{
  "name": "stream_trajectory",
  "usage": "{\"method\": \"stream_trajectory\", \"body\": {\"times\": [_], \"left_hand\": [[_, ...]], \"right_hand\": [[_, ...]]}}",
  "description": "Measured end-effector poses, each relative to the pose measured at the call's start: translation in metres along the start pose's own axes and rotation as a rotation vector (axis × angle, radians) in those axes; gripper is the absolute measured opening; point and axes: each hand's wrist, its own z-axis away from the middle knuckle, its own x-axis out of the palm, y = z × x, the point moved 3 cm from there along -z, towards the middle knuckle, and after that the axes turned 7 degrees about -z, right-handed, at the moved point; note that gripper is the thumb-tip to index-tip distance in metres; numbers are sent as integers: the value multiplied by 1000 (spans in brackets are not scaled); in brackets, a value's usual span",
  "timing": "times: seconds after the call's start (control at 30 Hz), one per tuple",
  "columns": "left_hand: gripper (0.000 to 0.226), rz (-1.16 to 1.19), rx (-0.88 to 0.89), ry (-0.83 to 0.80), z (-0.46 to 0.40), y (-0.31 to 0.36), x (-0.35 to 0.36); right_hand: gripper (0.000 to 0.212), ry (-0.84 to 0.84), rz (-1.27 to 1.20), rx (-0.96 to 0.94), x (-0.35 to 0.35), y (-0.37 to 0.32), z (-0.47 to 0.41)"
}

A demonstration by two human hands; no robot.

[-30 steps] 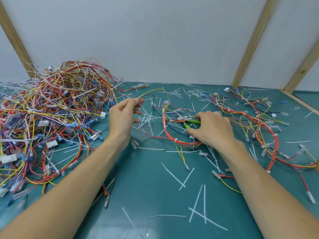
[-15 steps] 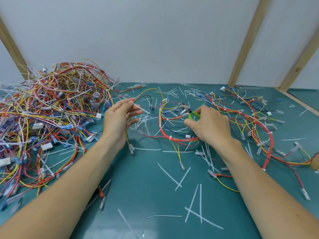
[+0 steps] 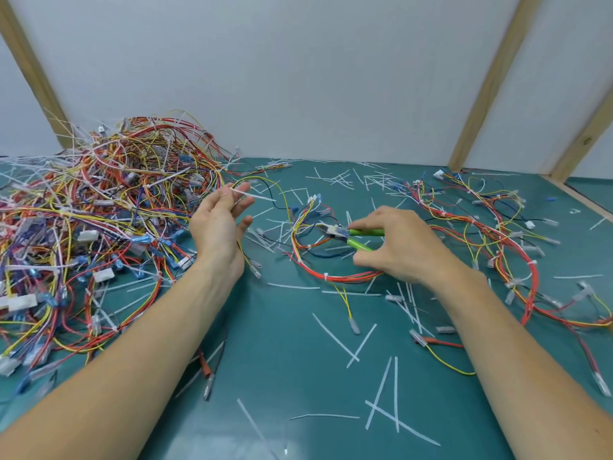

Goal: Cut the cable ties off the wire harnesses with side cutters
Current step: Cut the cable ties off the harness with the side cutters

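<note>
— So, what's the right hand [image 3: 403, 249] doing?

— It grips the cutters [image 3: 348, 236] by their green handles, fingers curled over the top handle and thumb under the lower one. The metal nose points left, into a loop of the harness [image 3: 318, 260] lying mid-table.

— Are the blades on a tie?

— I cannot tell; the nose sits among the red, yellow and blue wires at the top of the loop (it's all a bit tangled there). White ties still ring that harness lower down, along the red curve just below the hand.

— And the left hand [image 3: 219, 224]?

— Raised off the mat [image 3: 285, 360], palm turned toward the cutters, fingers straight and a little apart. A white strip [image 3: 255, 196] sticks out to the right from its fingertips; whether it is pinched or merely lying across them, I cannot say. A yellow wire [image 3: 265, 184] arcs from behind those fingers over to the harness, and a thin lead with a clear terminal hangs just beside the wrist.

— What else is on the table?

— A big heap [image 3: 99, 210] of harnesses at the left, up against the white wall [image 3: 298, 78]. A smaller spread [image 3: 491, 237] of them at the right, running to the table's edge. Cut strips [image 3: 381, 400] lie scattered across the green mat, thick at the back and crossed over one another near the front.
</note>
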Motion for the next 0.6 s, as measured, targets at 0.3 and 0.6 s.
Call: {"method": "stream_trajectory", "body": {"times": [0.3, 0.6], "left_hand": [[10, -64, 54, 37, -5, 0, -4], [12, -189, 172, 12, -8, -3, -3]], "right_hand": [[47, -237, -212, 26, -6, -11, 8], [34, -188, -685, -58, -13, -20, 6]]}}
